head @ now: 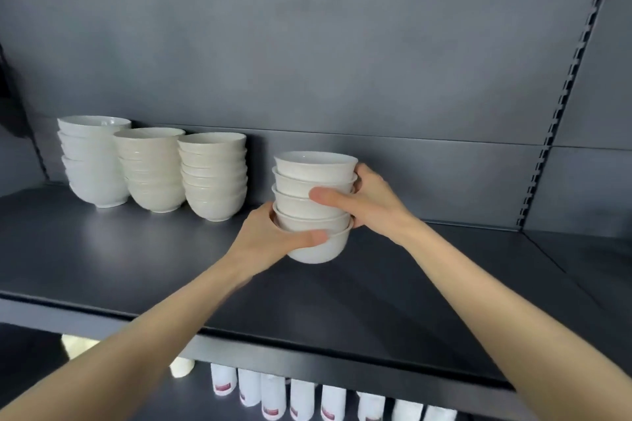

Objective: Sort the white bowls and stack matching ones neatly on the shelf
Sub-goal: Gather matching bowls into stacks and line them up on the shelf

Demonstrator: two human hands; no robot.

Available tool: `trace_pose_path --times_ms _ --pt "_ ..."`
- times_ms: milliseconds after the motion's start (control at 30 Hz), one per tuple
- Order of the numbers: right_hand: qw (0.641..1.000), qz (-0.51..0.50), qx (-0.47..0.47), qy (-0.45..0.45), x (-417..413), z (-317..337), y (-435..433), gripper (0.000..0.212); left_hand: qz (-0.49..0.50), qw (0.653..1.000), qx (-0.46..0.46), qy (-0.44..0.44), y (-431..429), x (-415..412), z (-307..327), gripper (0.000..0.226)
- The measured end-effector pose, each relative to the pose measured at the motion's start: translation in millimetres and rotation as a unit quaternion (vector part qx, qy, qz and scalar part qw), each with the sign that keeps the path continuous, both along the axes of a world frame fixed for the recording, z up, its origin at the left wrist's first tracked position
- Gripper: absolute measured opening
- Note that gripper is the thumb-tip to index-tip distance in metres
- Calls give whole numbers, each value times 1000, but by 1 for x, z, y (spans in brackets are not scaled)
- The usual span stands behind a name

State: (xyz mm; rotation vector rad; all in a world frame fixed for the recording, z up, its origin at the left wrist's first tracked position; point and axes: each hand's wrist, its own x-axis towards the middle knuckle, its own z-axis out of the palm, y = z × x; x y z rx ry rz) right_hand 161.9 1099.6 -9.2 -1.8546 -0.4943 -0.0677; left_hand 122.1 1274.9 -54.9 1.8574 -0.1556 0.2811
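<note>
The left hand (273, 236) grips the lowest bowl of the small bowl stack (307, 178) and the right hand (369, 198) clasps its middle. The stack is mid-shelf (136, 260), to the right of three standing stacks (150, 167). I think a tilted or hurried set-down may let the loose upper bowls slide off and break.

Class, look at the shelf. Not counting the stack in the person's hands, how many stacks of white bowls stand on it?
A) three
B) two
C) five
A: the left stack, the middle stack and the third stack stand side by side, apart from the held stack that the left hand and right hand grip.
</note>
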Motion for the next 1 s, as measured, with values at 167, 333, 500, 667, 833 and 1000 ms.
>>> trace_pose_path --times_ms 167,333,500,667,833,1000 --pt "999 -27 -13 13 34 -10 26 80 -18 1000 6 8 27 38 -9 47" --pt "999 -26 -15 30 68 -16 46 89 -28 999 6 21 46 72 -14 46" --pt "999 -29 -23 34 91 -26 62 100 -37 999 9 20 60 94 -22 43" --pt "998 -46 -39 24 105 -30 74 99 -46 999 11 20 72 108 -27 42" --pt "997 -68 -28 17 106 -32 81 101 -75 997 17 11 82 118 -29 44" --pt "996 -84 -15 17 102 -38 89 81 -105 994 3 -1 92 123 -34 53"
